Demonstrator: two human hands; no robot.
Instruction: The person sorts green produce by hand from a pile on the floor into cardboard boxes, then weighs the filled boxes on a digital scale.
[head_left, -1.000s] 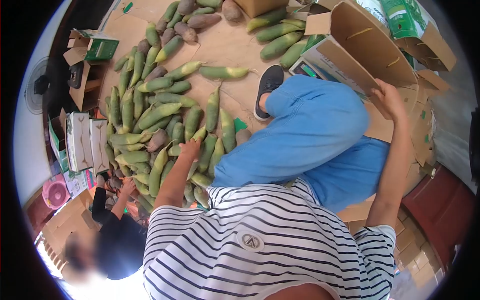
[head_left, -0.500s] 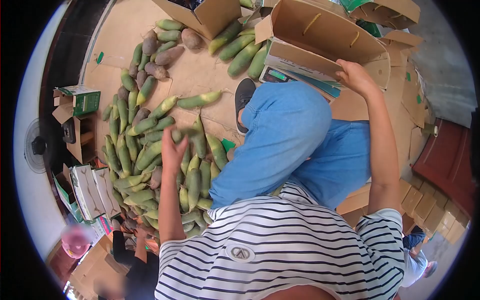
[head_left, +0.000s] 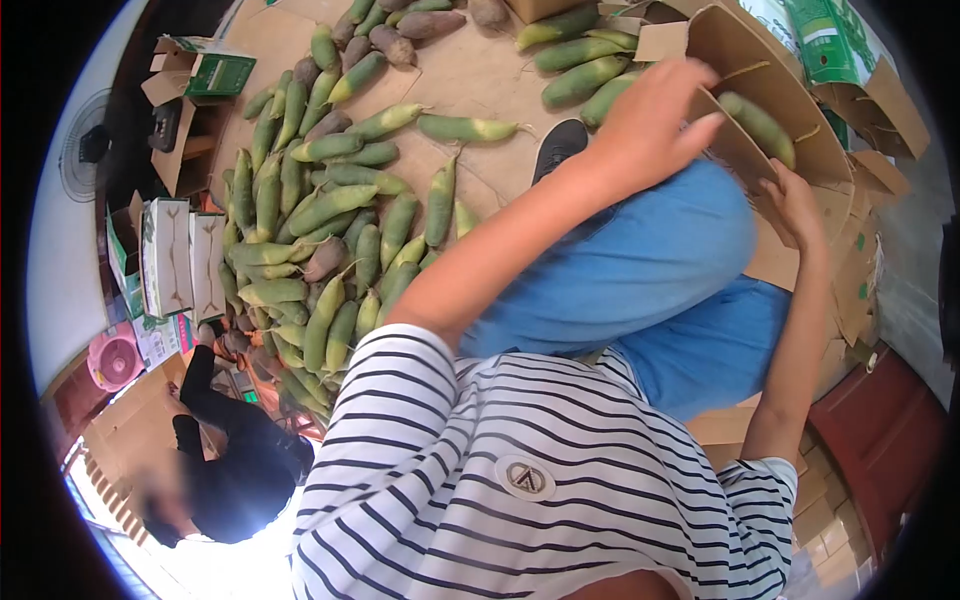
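Observation:
My left hand [head_left: 660, 125] is stretched across my knee to the near side of an open cardboard gift box [head_left: 735, 35]. Its fingers and thumb are apart, with nothing visible between them. Inside the box lies a green radish [head_left: 760, 130], beyond my left fingertips. My right hand [head_left: 798, 205] grips the near edge of the same box at its right end. The box has yellow rope handles and stands tilted beside my bent leg. A large heap of green radishes [head_left: 335, 210] spreads over the floor to my left.
More green radishes [head_left: 585, 75] lie near my shoe [head_left: 560, 145], and purplish radishes [head_left: 430, 22] lie farther off. Green-and-white boxes [head_left: 825, 40] stand behind the gift box. At lower left, a person in black [head_left: 245, 450] works near a pink fan [head_left: 115, 358].
My left hand has swung right from the radish heap to the box. A green radish now shows inside the box. My right hand still holds the box edge; the view has shifted.

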